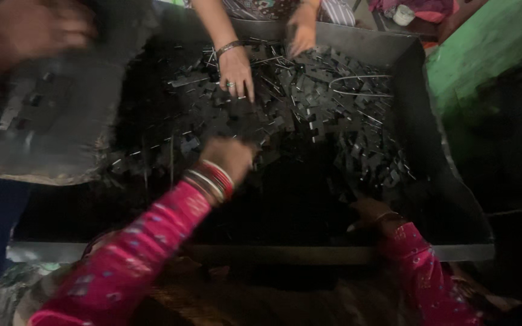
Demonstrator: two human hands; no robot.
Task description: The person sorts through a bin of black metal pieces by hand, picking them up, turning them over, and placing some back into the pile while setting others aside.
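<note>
A big dark metal tray (454, 199) holds a heap of small black metal pieces (333, 121). My left hand (228, 156), in a pink patterned sleeve with red and white bangles, reaches into the middle of the heap, fingers curled down among the pieces; whether it grips any is hidden. My right hand (370, 212) rests low in the dark front right part of the tray, and its fingers are too dim to read. Across the tray another person's hand with a ring and bracelet (235, 71) presses on the pieces, and that person's other hand (302, 33) hovers near the far wall.
A grey worn sheet or board (61, 121) lies over the tray's left side, with a third person's blurred hand (31, 27) above it. A bent wire loop (360, 84) lies on the heap. A green wall (484, 54) stands at the right.
</note>
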